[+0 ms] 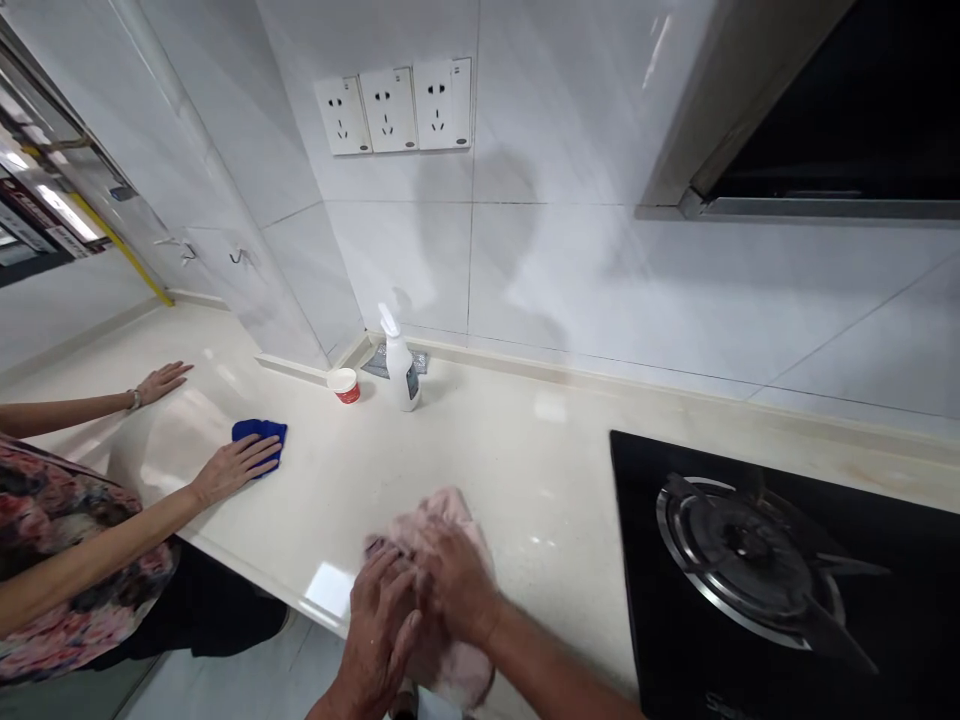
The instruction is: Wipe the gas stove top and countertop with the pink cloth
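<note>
Head view shows my fingers [390, 590] first: the ones on my left hand [379, 630] are curled down onto a soft pink fuzzy cloth [439, 515], and the ones on my right hand [450, 575] are bent over the top of it, pressing it. Both of my hands are closed around the cloth, and they touch each other. The cloth lies bunched up at the front edge of the pale cream stone counter [525, 460], and part of it hangs over the edge under my hands.

To my right, near the cloth but not touching it, sits a black glass stove top [645, 600] with a round silver metal burner [742, 555] on it.

To my left another person leans on the same counter. That person's nearer hand [232, 465] lies flat on a small dark blue cloth [261, 432]. The farther hand [159, 382] rests flat on the bare counter. That person wears a flowery sleeve [45, 510].

Far back by the wall stands a white plastic spray bottle [401, 365], upright. Just beside it stands a small white cup with a red band [345, 385]. Up on the shiny white tiled wall [585, 250] are three white plug sockets [394, 108] in a row.
</note>
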A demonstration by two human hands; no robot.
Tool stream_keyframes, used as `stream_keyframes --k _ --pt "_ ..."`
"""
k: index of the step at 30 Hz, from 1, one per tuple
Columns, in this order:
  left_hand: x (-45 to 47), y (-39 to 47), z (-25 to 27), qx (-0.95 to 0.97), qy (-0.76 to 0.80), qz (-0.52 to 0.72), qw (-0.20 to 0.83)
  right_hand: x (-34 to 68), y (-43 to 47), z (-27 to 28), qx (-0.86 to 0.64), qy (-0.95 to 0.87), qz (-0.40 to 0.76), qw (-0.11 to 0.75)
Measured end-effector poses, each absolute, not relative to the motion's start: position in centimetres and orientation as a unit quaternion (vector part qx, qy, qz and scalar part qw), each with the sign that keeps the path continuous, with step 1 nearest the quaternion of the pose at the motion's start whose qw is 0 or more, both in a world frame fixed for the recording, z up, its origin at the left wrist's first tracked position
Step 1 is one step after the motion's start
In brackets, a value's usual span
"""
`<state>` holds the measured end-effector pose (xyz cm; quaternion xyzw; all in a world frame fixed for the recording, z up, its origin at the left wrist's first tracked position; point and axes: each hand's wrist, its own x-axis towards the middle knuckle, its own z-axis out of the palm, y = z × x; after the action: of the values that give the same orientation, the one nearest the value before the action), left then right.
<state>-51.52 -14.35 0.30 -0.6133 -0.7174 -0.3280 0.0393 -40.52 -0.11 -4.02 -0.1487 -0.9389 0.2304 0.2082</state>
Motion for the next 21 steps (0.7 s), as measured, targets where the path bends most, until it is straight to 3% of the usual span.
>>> stream_keyframes --k 9,21 --pt "-50.3 -9.0 -3.8 -0.692 -0.690 -0.191 0.089 -37.1 19.2 -2.9 -0.425 -0.879 0.082 0.198" --pt "-50.9 -8.5 -3.7 -0.684 -0.704 -0.161 0.103 -26.0 23.2 -1.2 -0.595 -0.759 0.041 0.262"
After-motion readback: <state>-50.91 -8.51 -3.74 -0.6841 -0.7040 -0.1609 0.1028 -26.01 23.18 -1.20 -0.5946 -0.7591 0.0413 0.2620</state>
